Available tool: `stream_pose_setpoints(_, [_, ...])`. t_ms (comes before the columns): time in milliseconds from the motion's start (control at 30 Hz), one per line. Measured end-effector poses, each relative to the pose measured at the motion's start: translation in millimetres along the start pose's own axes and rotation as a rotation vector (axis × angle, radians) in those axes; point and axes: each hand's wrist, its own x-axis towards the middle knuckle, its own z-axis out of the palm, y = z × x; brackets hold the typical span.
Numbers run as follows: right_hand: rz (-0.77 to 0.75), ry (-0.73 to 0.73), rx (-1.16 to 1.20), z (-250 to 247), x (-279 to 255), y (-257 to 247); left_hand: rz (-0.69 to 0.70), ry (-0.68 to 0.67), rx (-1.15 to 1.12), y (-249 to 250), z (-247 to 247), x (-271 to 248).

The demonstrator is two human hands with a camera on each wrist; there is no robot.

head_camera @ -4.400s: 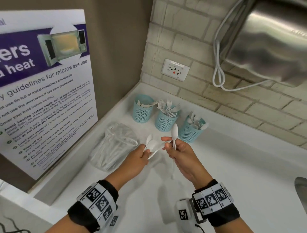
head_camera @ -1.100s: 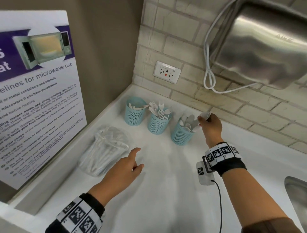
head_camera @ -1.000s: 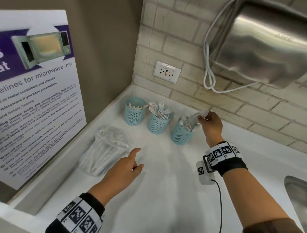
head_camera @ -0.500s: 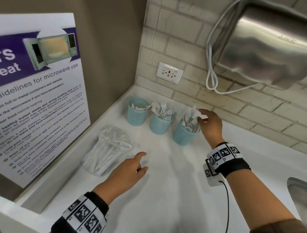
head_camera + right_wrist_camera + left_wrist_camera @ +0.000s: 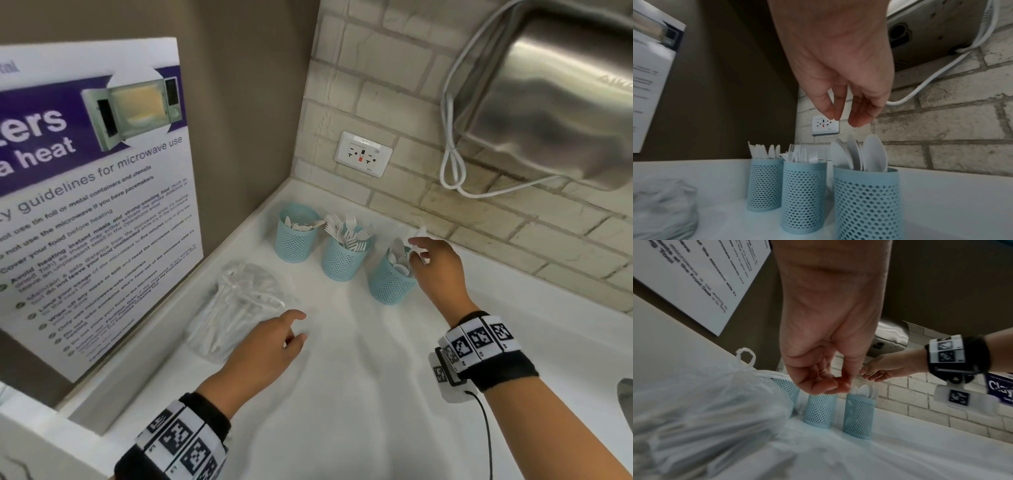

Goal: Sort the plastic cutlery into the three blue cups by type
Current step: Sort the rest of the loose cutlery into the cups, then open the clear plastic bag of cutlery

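Observation:
Three blue mesh cups stand in a row near the back corner: the left cup (image 5: 294,236) holds knives, the middle cup (image 5: 343,260) forks, the right cup (image 5: 390,282) spoons (image 5: 873,154). My right hand (image 5: 419,253) hovers just above the spoon cup (image 5: 865,206); in the right wrist view its fingers (image 5: 859,113) hang relaxed and hold nothing. My left hand (image 5: 274,339) rests low over the white counter (image 5: 342,394), fingers loosely curled and empty, beside a clear plastic bag (image 5: 239,308) of white cutlery.
A microwave guidelines poster (image 5: 96,205) leans against the left wall. On the brick back wall are a socket (image 5: 363,154) and a steel hand dryer (image 5: 555,102) with a looped white cable (image 5: 452,164). A sink edge (image 5: 625,397) shows at far right.
My right hand carried spoons to the right cup, lowered them in and let go. My left hand stayed on the counter by the bag.

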Motion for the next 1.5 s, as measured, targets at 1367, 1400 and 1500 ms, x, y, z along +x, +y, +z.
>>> stream_pose_setpoints(1367, [-0.260,-0.218,0.414,42.1,-136.1,-113.7,0.110,0.164,-0.130,-1.4,-28.1,7.1])
stream_pose_setpoints(1400, [-0.303,-0.226,0.369,43.5,-136.1,-112.4,0.119,0.114,-0.110,-0.1,-25.3,6.3])
stream_pose_setpoints(1500, [-0.380,-0.222,0.264,48.6,-137.1,-106.8,0.127,0.029,-0.086,3.5,-16.9,4.4])
